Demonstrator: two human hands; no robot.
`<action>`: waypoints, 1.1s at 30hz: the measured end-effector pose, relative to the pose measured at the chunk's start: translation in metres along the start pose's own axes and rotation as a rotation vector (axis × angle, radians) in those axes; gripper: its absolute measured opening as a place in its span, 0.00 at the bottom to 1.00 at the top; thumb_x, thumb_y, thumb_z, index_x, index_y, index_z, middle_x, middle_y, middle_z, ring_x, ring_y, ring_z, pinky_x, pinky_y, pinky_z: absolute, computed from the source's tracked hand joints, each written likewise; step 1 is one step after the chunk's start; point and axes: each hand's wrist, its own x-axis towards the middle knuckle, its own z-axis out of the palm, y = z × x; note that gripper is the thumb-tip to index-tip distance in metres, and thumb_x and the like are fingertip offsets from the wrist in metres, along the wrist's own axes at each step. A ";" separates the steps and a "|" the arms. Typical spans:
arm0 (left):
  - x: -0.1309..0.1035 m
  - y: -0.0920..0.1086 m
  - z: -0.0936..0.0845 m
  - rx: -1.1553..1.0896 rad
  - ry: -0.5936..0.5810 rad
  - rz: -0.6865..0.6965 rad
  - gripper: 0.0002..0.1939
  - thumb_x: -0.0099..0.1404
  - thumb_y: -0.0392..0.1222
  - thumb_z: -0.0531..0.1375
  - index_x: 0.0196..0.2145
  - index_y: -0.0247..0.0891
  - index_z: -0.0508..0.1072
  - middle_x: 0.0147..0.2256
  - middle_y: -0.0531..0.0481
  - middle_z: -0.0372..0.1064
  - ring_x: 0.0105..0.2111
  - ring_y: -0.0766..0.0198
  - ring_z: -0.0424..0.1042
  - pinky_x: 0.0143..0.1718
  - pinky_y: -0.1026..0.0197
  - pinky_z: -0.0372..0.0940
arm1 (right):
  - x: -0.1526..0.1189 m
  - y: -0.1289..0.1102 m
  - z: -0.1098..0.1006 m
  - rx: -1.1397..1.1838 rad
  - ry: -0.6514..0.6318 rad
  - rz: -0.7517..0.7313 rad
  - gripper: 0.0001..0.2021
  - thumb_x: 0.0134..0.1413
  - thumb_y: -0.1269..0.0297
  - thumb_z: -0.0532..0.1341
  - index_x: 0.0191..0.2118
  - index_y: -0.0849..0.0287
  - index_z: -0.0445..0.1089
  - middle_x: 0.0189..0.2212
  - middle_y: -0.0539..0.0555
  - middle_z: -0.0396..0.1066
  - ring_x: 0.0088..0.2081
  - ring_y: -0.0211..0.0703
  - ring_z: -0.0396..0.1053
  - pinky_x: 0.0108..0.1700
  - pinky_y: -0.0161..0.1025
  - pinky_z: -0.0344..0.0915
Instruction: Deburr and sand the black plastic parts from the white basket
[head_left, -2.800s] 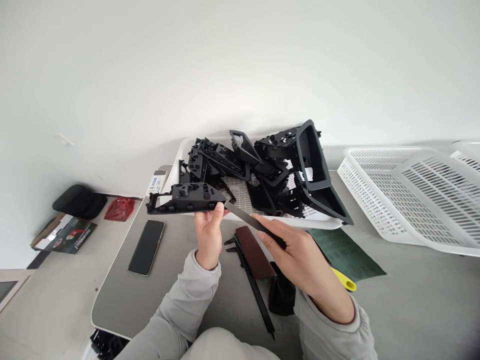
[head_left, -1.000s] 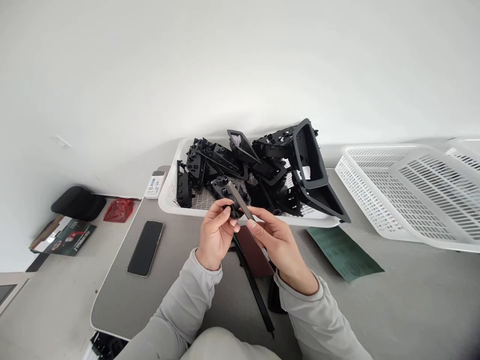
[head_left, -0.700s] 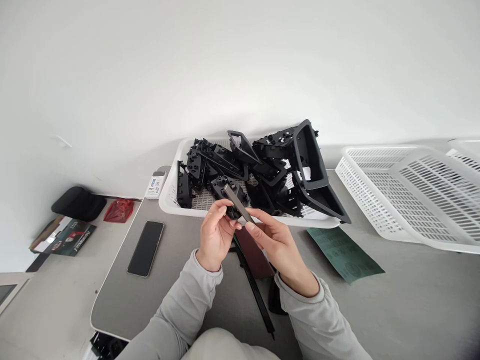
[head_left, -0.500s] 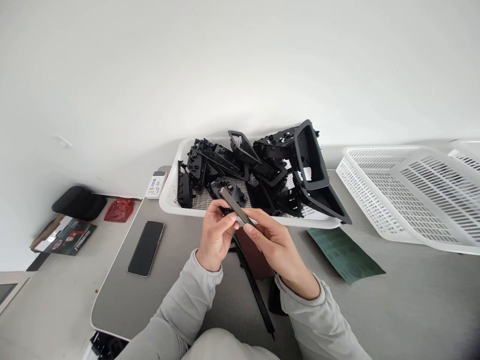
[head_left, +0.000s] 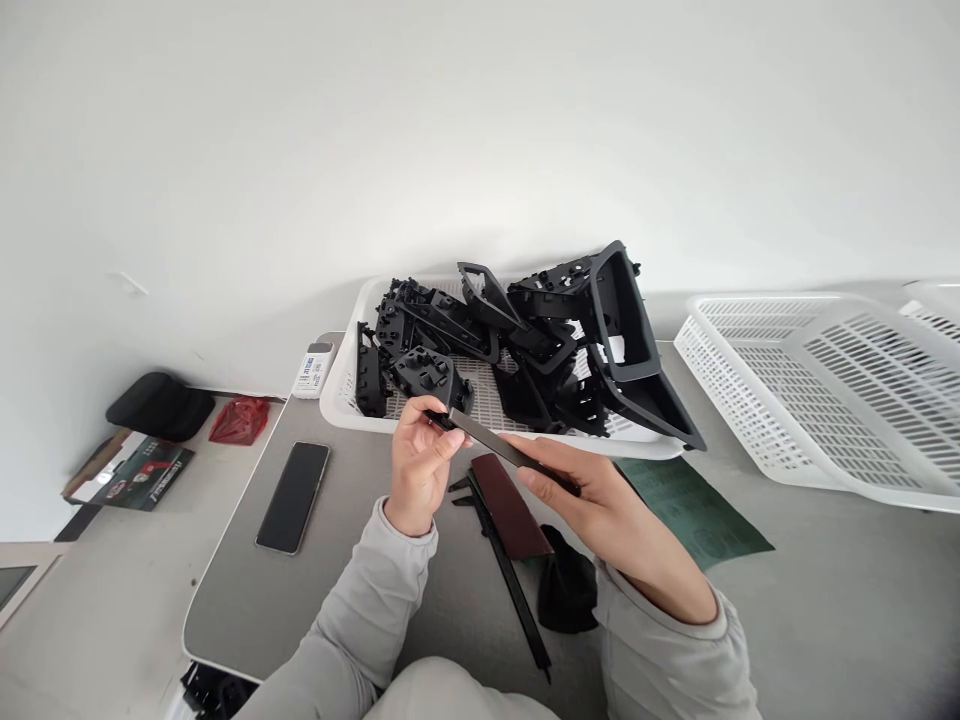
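My left hand (head_left: 421, 470) is closed on a black plastic part (head_left: 427, 374), pinched near its lower edge above the front rim of the basket. My right hand (head_left: 600, 500) grips a flat grey file (head_left: 491, 438) by its dark end. The file slants up to the left, and its far tip meets the part beside my left thumb; exact contact is hard to see. Just beyond my hands, a white basket (head_left: 645, 447) holds several black plastic frames and housings (head_left: 525, 340).
Below my hands lie a dark red abrasive sheet (head_left: 511, 508), a black caliper (head_left: 517, 592) and a black cloth item (head_left: 566, 585). Green sandpaper (head_left: 694, 510) lies to the right, near another white basket (head_left: 787, 390). A phone (head_left: 292, 497) and small white device (head_left: 313, 370) sit left.
My right hand has moved right and down with the file, which now lies flatter. My left hand shifted slightly left, and the black part has turned and shows more fully.
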 end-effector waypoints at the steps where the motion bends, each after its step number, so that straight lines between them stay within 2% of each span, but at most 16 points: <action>1: 0.000 0.000 0.000 -0.011 0.003 0.004 0.18 0.47 0.39 0.71 0.33 0.40 0.68 0.26 0.56 0.68 0.25 0.69 0.69 0.31 0.64 0.67 | 0.000 0.001 -0.001 0.012 -0.009 0.004 0.18 0.61 0.56 0.57 0.54 0.51 0.72 0.44 0.55 0.77 0.43 0.50 0.73 0.46 0.46 0.70; 7: 0.000 0.000 0.000 -0.069 0.055 -0.002 0.20 0.47 0.46 0.71 0.33 0.40 0.67 0.27 0.56 0.65 0.25 0.71 0.68 0.29 0.65 0.68 | 0.002 0.002 -0.003 0.063 0.029 -0.004 0.18 0.59 0.55 0.60 0.53 0.51 0.74 0.47 0.55 0.76 0.48 0.54 0.73 0.51 0.50 0.69; 12: 0.001 -0.001 0.002 -0.047 0.092 0.003 0.19 0.49 0.47 0.70 0.30 0.40 0.64 0.24 0.58 0.60 0.23 0.73 0.66 0.25 0.68 0.66 | 0.002 -0.002 -0.004 0.119 -0.049 0.012 0.17 0.58 0.55 0.61 0.51 0.51 0.74 0.49 0.55 0.76 0.50 0.54 0.72 0.54 0.52 0.66; 14: 0.002 0.000 0.003 -0.035 0.128 0.010 0.20 0.47 0.43 0.71 0.28 0.40 0.62 0.23 0.59 0.58 0.21 0.75 0.63 0.23 0.69 0.64 | 0.001 0.000 -0.004 0.130 0.024 0.047 0.18 0.56 0.54 0.62 0.51 0.51 0.75 0.46 0.55 0.77 0.48 0.54 0.73 0.51 0.51 0.68; 16: 0.001 0.000 0.005 -0.024 0.137 0.001 0.21 0.46 0.41 0.71 0.27 0.40 0.60 0.22 0.60 0.56 0.19 0.77 0.58 0.21 0.70 0.62 | 0.001 0.003 -0.003 0.189 0.154 0.085 0.19 0.54 0.53 0.63 0.50 0.52 0.75 0.41 0.56 0.79 0.40 0.50 0.74 0.43 0.47 0.71; 17: 0.001 0.001 0.005 -0.018 0.127 -0.012 0.22 0.46 0.40 0.71 0.27 0.40 0.59 0.21 0.61 0.55 0.18 0.77 0.56 0.20 0.70 0.60 | 0.002 0.005 -0.001 0.237 0.215 0.097 0.20 0.54 0.53 0.63 0.51 0.53 0.74 0.38 0.56 0.79 0.34 0.46 0.73 0.37 0.44 0.71; 19: 0.000 0.001 0.007 -0.007 0.086 -0.044 0.22 0.46 0.41 0.71 0.26 0.40 0.57 0.20 0.61 0.54 0.17 0.77 0.53 0.19 0.71 0.59 | 0.006 0.009 0.004 0.345 0.284 0.098 0.21 0.54 0.52 0.63 0.52 0.54 0.73 0.35 0.56 0.79 0.22 0.37 0.65 0.24 0.38 0.65; 21: -0.002 0.001 0.008 -0.007 0.044 -0.078 0.24 0.45 0.41 0.71 0.26 0.40 0.56 0.21 0.61 0.55 0.18 0.77 0.54 0.18 0.71 0.58 | 0.011 0.012 0.011 0.438 0.298 0.090 0.21 0.53 0.53 0.63 0.52 0.53 0.73 0.36 0.56 0.79 0.17 0.31 0.54 0.18 0.35 0.56; 23: -0.005 0.002 0.010 -0.015 -0.013 -0.114 0.25 0.44 0.41 0.71 0.26 0.40 0.55 0.23 0.59 0.58 0.18 0.77 0.55 0.17 0.71 0.57 | 0.015 0.013 0.018 0.506 0.300 0.093 0.21 0.52 0.54 0.64 0.52 0.52 0.73 0.38 0.55 0.78 0.17 0.29 0.49 0.17 0.34 0.50; 25: -0.007 0.002 0.010 -0.020 -0.078 -0.152 0.25 0.45 0.41 0.71 0.26 0.40 0.54 0.24 0.58 0.59 0.18 0.77 0.56 0.17 0.71 0.56 | 0.018 0.013 0.023 0.557 0.305 0.093 0.21 0.51 0.54 0.64 0.52 0.51 0.73 0.39 0.54 0.77 0.17 0.29 0.49 0.17 0.34 0.47; 29: -0.008 0.001 0.007 -0.018 -0.162 -0.183 0.27 0.46 0.43 0.71 0.26 0.40 0.53 0.26 0.57 0.61 0.18 0.76 0.57 0.17 0.69 0.56 | 0.019 0.009 0.027 0.649 0.319 0.083 0.23 0.50 0.54 0.64 0.53 0.53 0.71 0.31 0.52 0.75 0.17 0.31 0.50 0.18 0.36 0.47; 33: -0.006 -0.003 0.003 -0.023 -0.190 -0.184 0.27 0.45 0.48 0.72 0.23 0.39 0.54 0.24 0.56 0.61 0.22 0.70 0.62 0.23 0.65 0.59 | 0.018 0.006 0.026 0.696 0.331 0.088 0.19 0.50 0.55 0.63 0.48 0.55 0.73 0.25 0.51 0.71 0.17 0.32 0.49 0.19 0.38 0.47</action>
